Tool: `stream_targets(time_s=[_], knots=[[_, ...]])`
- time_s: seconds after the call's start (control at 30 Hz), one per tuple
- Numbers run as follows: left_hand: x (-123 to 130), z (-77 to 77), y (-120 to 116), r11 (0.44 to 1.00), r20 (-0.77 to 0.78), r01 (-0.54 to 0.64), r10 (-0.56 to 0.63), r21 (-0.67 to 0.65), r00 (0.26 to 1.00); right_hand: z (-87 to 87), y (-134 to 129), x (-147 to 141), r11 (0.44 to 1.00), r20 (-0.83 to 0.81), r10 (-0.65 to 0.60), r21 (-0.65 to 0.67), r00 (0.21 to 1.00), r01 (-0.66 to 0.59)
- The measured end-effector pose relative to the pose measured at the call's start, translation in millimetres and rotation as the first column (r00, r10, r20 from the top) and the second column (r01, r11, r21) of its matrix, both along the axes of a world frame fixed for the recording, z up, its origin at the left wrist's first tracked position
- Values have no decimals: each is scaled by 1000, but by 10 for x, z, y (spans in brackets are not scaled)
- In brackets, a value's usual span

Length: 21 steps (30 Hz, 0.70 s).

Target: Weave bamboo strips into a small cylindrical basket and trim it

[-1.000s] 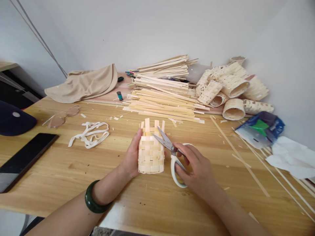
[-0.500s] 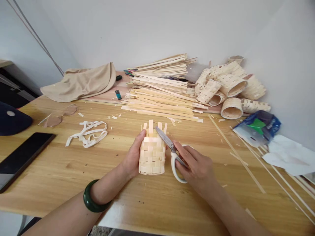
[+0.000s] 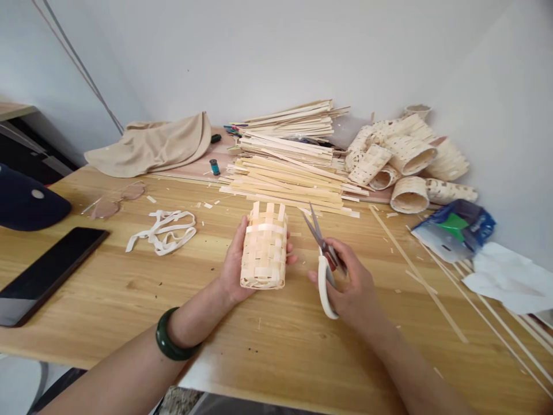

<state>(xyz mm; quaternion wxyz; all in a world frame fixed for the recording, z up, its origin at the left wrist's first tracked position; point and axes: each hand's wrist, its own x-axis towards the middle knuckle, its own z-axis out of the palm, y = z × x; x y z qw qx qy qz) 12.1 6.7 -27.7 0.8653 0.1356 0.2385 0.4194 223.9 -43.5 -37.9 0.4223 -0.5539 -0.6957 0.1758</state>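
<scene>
A small woven basket (image 3: 264, 253) of pale wood strips is held above the table by my left hand (image 3: 235, 262), whose fingers wrap round behind it and show at its right side. Strip ends stick up past its upper rim. My right hand (image 3: 352, 288) grips white-handled scissors (image 3: 322, 245) by the loops. Their blades are spread apart, point up and away, and stand to the right of the basket without touching it. A dark green bangle is on my left wrist.
Stacked wood strips (image 3: 285, 178) lie at the back, with woven baskets (image 3: 410, 153) piled to their right. A phone (image 3: 47, 274), white tape (image 3: 166, 233), glasses (image 3: 114, 200) and a cap (image 3: 30, 199) are left. A plastic bag (image 3: 453, 227) and long strips lie right.
The scissors have drawn back right from the basket's rim and their blades have opened. My left hand has tipped and turned the basket, so its bottom edge now shows.
</scene>
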Motion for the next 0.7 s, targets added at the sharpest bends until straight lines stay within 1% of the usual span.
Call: stream_targets(time_s=[0.07,0.13,0.17,0.27,0.33,0.37,0.43,0.5,0.53,0.6,0.67,0.7], knots=[[8,1,-2,1000,-25,15,-16,-9,1000,5,-13,-5,998,23,64,26,998,-65],[32,28,-3,999,-41,-42,41,-20,998,11,-27,-20,995,48,82,54,995,-85],[46,47,-1,996,-44,-84,82,-27,996,9,-30,-27,997,45,67,43,997,-68],[76,99,14,976,-45,-213,211,-52,977,-25,-10,-32,995,-18,-49,-86,999,48],[72,111,27,965,-52,-251,248,-78,967,-57,34,-3,979,-17,-114,-174,993,110],[64,111,33,961,-51,-262,258,-86,965,-66,64,24,971,13,-139,-194,990,138],[44,107,40,962,-44,-264,261,-74,964,-55,131,110,955,141,-191,-204,972,217],[32,108,46,963,-55,-268,266,-39,962,-4,200,240,925,321,-271,-175,907,338],[33,112,50,959,-68,-281,279,-21,958,32,231,319,900,418,-314,-154,853,408],[48,128,61,944,-98,-329,328,4,940,104,283,488,838,590,-373,-115,716,533],[71,145,70,921,-119,-389,389,23,914,150,319,638,777,716,-365,-118,595,618],[81,151,72,909,-127,-415,415,32,901,159,332,694,752,755,-345,-133,558,645]])
